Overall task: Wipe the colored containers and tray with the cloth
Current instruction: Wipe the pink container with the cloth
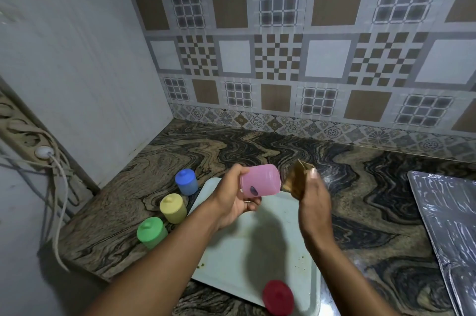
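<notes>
While left hand [233, 202] grips the pink container [260, 180] lying crosswise, base rightward, right hand [313, 202] pinches cloth [296, 179].

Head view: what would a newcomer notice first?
The pink container, held sideways in the left hand above the pale tray, with the right hand holding a tan cloth at its end. Then the blue, yellow and green containers in a row left of the tray, and a red one on its near edge.

We see the left hand [235, 197] gripping a tilted pink container [260, 180] above the pale tray [291, 233], while the right hand [313, 202] pinches a brown cloth [298, 176] beside it.
</notes>
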`<action>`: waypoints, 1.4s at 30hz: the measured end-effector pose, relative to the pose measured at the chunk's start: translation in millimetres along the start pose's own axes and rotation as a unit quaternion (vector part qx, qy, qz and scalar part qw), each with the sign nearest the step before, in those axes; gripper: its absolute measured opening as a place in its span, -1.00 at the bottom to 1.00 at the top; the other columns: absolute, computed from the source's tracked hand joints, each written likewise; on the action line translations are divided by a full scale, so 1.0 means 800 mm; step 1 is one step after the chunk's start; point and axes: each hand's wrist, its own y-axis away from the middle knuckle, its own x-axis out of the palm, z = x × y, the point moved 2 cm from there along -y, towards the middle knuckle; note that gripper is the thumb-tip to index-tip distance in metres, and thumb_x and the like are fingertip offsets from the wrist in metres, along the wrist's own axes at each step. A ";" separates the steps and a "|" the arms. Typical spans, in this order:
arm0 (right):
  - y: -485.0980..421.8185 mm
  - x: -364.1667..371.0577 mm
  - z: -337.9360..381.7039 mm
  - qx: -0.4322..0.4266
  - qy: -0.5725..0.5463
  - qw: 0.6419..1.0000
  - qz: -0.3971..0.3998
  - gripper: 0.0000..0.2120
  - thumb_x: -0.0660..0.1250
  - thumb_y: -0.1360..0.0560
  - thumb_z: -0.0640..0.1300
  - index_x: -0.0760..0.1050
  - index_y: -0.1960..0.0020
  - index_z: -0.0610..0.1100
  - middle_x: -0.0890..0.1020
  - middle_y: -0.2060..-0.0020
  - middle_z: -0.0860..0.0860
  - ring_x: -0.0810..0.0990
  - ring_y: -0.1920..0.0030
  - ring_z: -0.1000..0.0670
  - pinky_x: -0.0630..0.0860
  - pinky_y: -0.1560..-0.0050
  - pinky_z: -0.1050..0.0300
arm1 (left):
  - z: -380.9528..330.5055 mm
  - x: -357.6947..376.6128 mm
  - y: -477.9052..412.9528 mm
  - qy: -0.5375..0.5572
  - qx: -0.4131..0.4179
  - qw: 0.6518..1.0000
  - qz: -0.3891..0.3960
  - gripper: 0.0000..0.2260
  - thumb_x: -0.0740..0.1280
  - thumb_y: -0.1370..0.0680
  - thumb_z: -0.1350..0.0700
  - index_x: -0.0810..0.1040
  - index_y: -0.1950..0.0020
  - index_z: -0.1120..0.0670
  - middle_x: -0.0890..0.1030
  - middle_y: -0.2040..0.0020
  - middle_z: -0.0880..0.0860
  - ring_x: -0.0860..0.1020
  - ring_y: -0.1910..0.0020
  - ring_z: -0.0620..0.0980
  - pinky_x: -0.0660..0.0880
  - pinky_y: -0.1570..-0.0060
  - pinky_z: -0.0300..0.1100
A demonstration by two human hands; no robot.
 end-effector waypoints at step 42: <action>-0.017 0.030 -0.012 0.300 -0.119 0.946 0.031 -0.70 0.10 -0.69 -0.12 0.55 0.08 -0.15 0.62 0.20 -0.16 0.54 0.19 -0.12 0.49 0.03 -0.09 | 0.028 -0.017 0.005 -0.148 0.162 0.976 -0.010 -0.59 0.48 -0.39 0.18 0.59 -0.20 -0.08 0.56 -0.27 0.12 0.64 -0.06 0.10 0.62 -0.12 0.04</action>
